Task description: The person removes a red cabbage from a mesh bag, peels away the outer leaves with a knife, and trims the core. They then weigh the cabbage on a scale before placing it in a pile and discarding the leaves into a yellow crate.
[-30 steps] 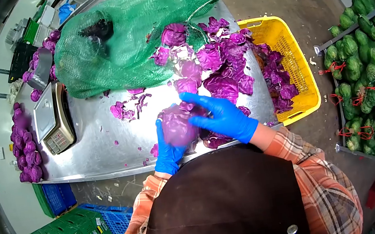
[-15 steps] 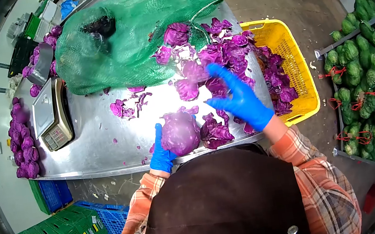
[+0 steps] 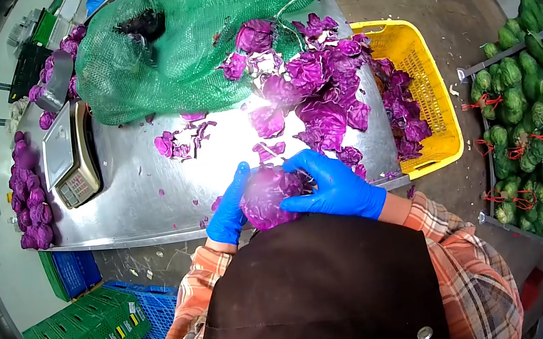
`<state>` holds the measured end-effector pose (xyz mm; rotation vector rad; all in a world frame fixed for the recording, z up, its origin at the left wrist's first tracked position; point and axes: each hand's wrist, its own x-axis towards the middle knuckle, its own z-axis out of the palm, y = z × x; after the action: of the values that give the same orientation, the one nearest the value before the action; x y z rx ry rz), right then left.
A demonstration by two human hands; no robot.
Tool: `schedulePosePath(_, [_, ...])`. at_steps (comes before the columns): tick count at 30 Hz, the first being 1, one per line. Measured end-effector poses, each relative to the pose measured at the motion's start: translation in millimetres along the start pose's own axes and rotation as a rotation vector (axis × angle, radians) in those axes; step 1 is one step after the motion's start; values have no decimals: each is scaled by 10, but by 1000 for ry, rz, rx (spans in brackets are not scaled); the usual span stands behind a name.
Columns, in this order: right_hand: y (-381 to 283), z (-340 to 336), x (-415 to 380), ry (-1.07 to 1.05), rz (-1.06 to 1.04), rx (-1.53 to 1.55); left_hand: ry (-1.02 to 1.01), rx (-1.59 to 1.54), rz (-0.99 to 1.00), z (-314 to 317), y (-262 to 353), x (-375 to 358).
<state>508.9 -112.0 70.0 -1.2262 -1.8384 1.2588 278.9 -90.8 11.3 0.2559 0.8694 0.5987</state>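
A round red cabbage sits at the near edge of the steel table, between my two blue-gloved hands. My left hand wraps its left side. My right hand grips the right side, with thumb and fingers against the outer leaves; what the fingertips pinch there is partly hidden. Beyond them lies a heap of loose purple cabbage leaves, spreading to the table's right edge. A smaller scatter of torn leaves lies farther left.
A green mesh sack covers the table's far part. The scale stands at left, near piled red cabbages. A yellow crate holding leaves adjoins the right edge. Green vegetables fill a rack farther right.
My right hand has come back from the leaf heap and closed on the cabbage's right side. The cabbage has been drawn slightly nearer me, and more leaves lie on the heap's near side.
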Motion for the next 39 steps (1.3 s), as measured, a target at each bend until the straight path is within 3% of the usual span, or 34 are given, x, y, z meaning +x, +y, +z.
schedulePosePath(7, [202,84,-117,65,-22,342,27,336,78,109,28,-140])
schedulePosePath(9, [154,5,-113,0,199,574,11,424,123,130,42,-185])
schedulePosePath(10, [142,-30,-107,-41,310,690,-8,397,40,214,93,-242])
schedulePosePath(13, [212,-129,-82,42,410,837,-60,442,116,172,59,-263])
schedulePosePath(17, [65,-372,-60,120,417,789,-209,440,15,80,74,-208])
schedulePosePath(21, [18,-607,-61,248,328,801,-331,697,186,407,263,-294])
schedulePosePath(23, [-34,-765,-29,276,261,689,-288,659,246,488,277,-307])
schedulePosePath(25, [185,-673,5,375,3,475,-195,639,242,573,267,-398])
schedulePosePath(26, [162,-644,-17,265,5,408,-58,706,148,654,325,-506])
schedulePosePath(28, [-54,-498,-102,75,51,361,-43,695,105,679,301,-558])
schedulePosePath(29, [-94,-398,-117,42,-63,281,-33,690,80,698,302,-582])
schedulePosePath(31, [-107,-353,-71,-206,47,410,-49,705,61,815,311,-614])
schedulePosePath(34, [-73,-275,-76,-119,48,416,-91,688,86,709,240,-563])
schedulePosePath(37, [-61,-191,-99,156,298,675,-175,588,241,709,214,-501])
schedulePosePath(38, [-87,-232,-92,274,218,827,-183,563,343,762,206,-490])
schedulePosePath(39, [-136,-423,-127,243,393,903,-203,465,365,750,193,-478])
